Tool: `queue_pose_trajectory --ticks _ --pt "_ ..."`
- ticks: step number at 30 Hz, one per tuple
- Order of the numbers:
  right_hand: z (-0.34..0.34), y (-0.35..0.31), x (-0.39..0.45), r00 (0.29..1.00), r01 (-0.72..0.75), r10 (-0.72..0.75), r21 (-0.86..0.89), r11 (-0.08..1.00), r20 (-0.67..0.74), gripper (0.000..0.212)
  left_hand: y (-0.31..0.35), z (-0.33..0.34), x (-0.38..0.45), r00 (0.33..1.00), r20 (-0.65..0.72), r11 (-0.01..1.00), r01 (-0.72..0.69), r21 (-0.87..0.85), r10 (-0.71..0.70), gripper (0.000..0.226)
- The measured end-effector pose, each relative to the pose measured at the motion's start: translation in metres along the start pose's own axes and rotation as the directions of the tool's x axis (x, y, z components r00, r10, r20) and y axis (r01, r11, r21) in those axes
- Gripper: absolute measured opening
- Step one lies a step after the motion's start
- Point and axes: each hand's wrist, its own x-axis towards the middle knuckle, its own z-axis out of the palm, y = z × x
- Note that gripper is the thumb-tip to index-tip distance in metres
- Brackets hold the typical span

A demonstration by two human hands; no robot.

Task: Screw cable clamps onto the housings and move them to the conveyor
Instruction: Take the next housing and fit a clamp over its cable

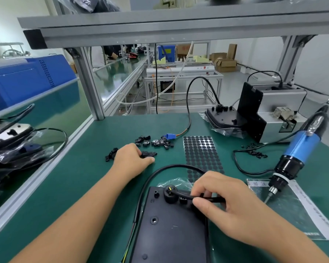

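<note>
Underneath, green mat [80,186]; left hand [130,158] pinches clamp [148,153]; right hand [222,202] pinches cable [203,197].

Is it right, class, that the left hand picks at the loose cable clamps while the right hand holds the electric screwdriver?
Not quite. In the head view the right hand pinches the black cable on the housing; the screwdriver hangs untouched. The left hand is at the clamps.

Bright, even overhead light; soft shadows. Wide-angle bowing at frame edges; background apparently slightly soft; mild compression blur.
</note>
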Motion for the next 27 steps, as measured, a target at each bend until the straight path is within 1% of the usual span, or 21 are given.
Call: queue_pose_trajectory --ticks 5,7,8,9,10,11,12,13,14,15,16,18,20,21,25,27 --pt "0.001 0.0 -0.001 1.0 0.005 -0.005 0.016 1.0 -0.006 0.004 0.01 0.007 0.004 0.997 0.013 0.997 -0.081 -0.002 0.081 0.012" --pt "0.001 0.0 -0.002 1.0 0.005 -0.005 0.012 1.0 -0.018 0.008 0.011 0.005 0.001 0.996 0.024 0.996 -0.083 -0.045 0.084 0.01" --pt "0.001 0.0 -0.003 1.0 0.007 -0.006 0.007 1.0 -0.023 0.011 0.01 0.004 -0.002 0.997 0.036 0.988 -0.058 -0.141 0.064 0.009" --pt "0.002 0.0 -0.003 1.0 0.008 -0.008 -0.001 1.0 -0.027 0.014 0.01 0.002 -0.006 0.997 0.075 0.951 -0.004 -0.31 0.029 0.006" --pt "0.002 0.0 -0.002 0.999 0.009 -0.009 -0.011 1.0 -0.031 0.015 0.01 -0.002 -0.011 0.99 0.142 0.857 0.067 -0.51 0.007 0.006" --pt "0.002 -0.001 -0.002 0.999 0.011 -0.012 -0.021 1.0 -0.035 0.015 0.012 -0.005 -0.019 0.974 0.224 0.72 0.146 -0.678 0.014 0.01" --pt "0.002 -0.001 -0.001 0.999 0.012 -0.013 -0.028 1.0 -0.038 0.015 0.014 -0.009 -0.027 0.954 0.296 0.589 0.212 -0.78 0.048 0.013" --pt "0.003 -0.002 -0.001 0.999 0.009 -0.011 -0.031 0.999 -0.042 0.014 0.015 -0.012 -0.035 0.935 0.343 0.505 0.253 -0.825 0.092 0.015" --pt "0.003 -0.002 0.0 0.999 0.006 -0.008 -0.037 0.999 -0.046 0.014 0.018 -0.014 -0.044 0.916 0.375 0.463 0.273 -0.843 0.142 0.018" --pt "0.003 -0.003 0.001 0.999 0.004 -0.007 -0.044 0.999 -0.053 0.014 0.021 -0.017 -0.051 0.897 0.397 0.451 0.276 -0.849 0.197 0.021" --pt "0.003 -0.004 0.002 0.998 0.002 -0.005 -0.05 0.999 -0.063 0.014 0.024 -0.019 -0.059 0.876 0.412 0.464 0.264 -0.845 0.251 0.024" --pt "0.003 -0.005 0.004 0.996 -0.005 0.0 -0.058 0.998 -0.085 0.012 0.029 -0.021 -0.067 0.849 0.424 0.541 0.206 -0.815 0.316 0.031" --pt "0.003 -0.006 0.005 0.996 -0.009 0.004 -0.061 0.998 -0.091 0.013 0.034 -0.025 -0.07 0.845 0.426 0.606 0.16 -0.779 0.325 0.031" --pt "0.004 -0.007 0.005 0.996 -0.012 0.006 -0.061 0.998 -0.09 0.013 0.035 -0.027 -0.07 0.844 0.428 0.617 0.155 -0.771 0.323 0.029" --pt "0.004 -0.006 0.004 0.997 -0.026 0.022 -0.051 0.998 -0.081 0.014 0.042 -0.035 -0.074 0.823 0.447 0.611 0.161 -0.775 0.35 0.018" --pt "0.004 -0.006 0.004 0.996 -0.03 0.025 -0.052 0.998 -0.085 0.014 0.044 -0.036 -0.075 0.82 0.438 0.659 0.103 -0.745 0.368 0.013"
